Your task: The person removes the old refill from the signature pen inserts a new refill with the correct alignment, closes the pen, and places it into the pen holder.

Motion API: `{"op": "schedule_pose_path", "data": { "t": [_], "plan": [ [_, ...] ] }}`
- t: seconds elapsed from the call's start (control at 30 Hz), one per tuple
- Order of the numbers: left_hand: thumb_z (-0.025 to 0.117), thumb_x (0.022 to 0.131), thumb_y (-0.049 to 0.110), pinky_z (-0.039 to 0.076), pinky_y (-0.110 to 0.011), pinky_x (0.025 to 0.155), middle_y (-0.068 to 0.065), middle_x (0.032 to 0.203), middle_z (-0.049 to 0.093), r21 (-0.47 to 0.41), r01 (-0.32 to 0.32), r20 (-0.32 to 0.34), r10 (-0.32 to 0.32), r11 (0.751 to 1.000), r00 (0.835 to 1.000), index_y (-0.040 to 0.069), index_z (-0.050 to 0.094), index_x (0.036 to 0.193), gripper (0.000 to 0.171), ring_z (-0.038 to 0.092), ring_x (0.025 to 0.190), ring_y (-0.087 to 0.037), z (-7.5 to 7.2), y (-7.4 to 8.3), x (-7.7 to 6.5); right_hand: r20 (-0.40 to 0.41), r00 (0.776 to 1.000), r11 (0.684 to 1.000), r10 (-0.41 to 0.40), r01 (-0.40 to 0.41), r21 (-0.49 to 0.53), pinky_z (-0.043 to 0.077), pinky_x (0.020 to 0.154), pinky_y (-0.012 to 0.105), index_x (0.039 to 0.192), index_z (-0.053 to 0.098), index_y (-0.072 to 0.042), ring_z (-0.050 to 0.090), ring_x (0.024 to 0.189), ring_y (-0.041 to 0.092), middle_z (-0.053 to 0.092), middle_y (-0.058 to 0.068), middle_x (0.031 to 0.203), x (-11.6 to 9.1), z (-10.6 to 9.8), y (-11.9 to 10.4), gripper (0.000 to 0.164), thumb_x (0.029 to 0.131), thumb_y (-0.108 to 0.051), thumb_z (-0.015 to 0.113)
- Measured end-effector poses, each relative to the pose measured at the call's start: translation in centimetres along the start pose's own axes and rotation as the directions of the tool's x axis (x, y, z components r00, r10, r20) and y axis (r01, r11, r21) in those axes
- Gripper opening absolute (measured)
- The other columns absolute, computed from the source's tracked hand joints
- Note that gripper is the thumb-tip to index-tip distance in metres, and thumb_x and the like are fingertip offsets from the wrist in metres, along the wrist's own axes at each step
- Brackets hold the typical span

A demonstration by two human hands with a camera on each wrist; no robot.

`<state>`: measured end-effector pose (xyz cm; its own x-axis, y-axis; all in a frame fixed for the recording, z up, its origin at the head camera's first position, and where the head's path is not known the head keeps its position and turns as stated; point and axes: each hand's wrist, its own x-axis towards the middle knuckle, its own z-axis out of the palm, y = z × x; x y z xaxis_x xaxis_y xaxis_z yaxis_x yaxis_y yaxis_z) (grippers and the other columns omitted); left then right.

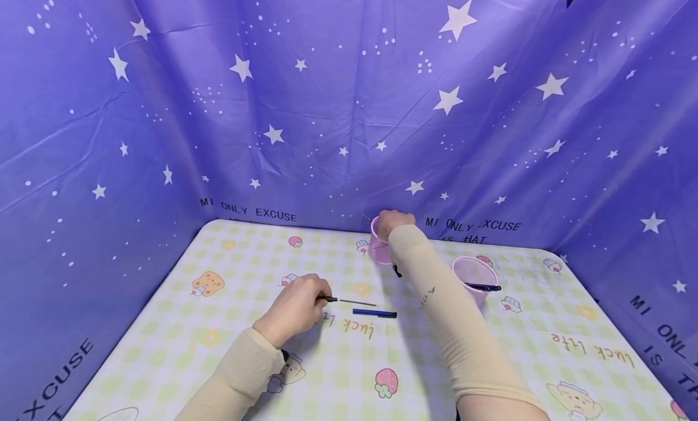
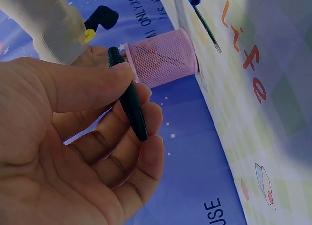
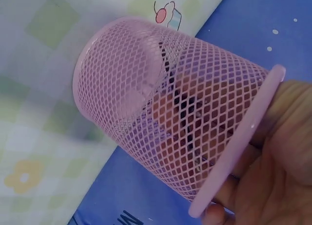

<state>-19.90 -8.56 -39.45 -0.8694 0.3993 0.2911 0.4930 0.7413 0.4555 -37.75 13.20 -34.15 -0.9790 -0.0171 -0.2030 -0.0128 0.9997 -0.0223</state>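
In the left wrist view my left hand (image 2: 97,137) pinches a short dark pen barrel section (image 2: 132,110) between thumb and fingers, its threaded end up and tapered end down. Ahead of the left hand (image 1: 297,306) in the head view, a thin pen refill (image 1: 357,303) and a blue pen barrel (image 1: 374,313) lie on the table. My right hand (image 1: 397,220) reaches over the rim into a pink mesh pen cup (image 1: 377,252). Through the mesh, its fingers overlap a thin dark stick-like piece (image 3: 183,108); I cannot tell whether they grip it.
A second pink mesh cup (image 1: 473,268) stands to the right of the right forearm, with dark pens (image 1: 482,286) leaning at its rim. The checked tablecloth (image 1: 322,372) covers the table. A purple starry curtain (image 1: 327,106) hangs close behind the far edge.
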Motion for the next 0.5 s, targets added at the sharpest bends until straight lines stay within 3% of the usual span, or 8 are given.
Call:
{"op": "schedule_pose_path", "data": {
  "t": [0.3,0.43,0.5],
  "plan": [
    [0.07,0.079,-0.002,0.049,-0.028,0.068,0.005,0.079,0.059,0.004,0.002,0.001,-0.002,1.0,1.0,0.012,0.072,0.084,0.015,0.054,0.072,-0.008,0.0,-0.1,0.0,0.015,1.0,1.0,-0.021,0.021,-0.018,0.033,0.1,0.049,0.117,0.062,-0.01,0.052,0.115,0.03,0.06,0.013,0.122,0.2,0.2,0.2,0.03,0.087,-0.016,0.059],
    [0.07,0.079,-0.002,0.049,-0.028,0.068,0.005,0.079,0.058,0.011,0.0,-0.001,0.0,1.0,1.0,0.012,0.072,0.084,0.015,0.054,0.072,-0.009,0.1,-0.1,0.0,0.073,0.997,0.998,-0.025,0.029,-0.053,0.032,0.104,0.048,0.118,0.065,-0.01,0.052,0.116,0.029,0.062,0.012,0.122,-0.4,-0.3,-0.1,0.03,0.089,-0.014,0.055],
    [0.07,0.079,-0.002,0.049,-0.029,0.068,0.005,0.078,0.058,0.012,-0.005,-0.001,0.005,1.0,1.0,0.012,0.071,0.084,0.014,0.054,0.072,-0.009,0.1,-0.1,0.0,0.144,0.988,0.995,0.057,-0.068,0.069,0.035,0.104,0.047,0.121,0.062,-0.006,0.052,0.117,0.03,0.058,0.014,0.127,-0.8,-0.7,-0.2,0.033,0.091,-0.016,0.051]
  ]
}}
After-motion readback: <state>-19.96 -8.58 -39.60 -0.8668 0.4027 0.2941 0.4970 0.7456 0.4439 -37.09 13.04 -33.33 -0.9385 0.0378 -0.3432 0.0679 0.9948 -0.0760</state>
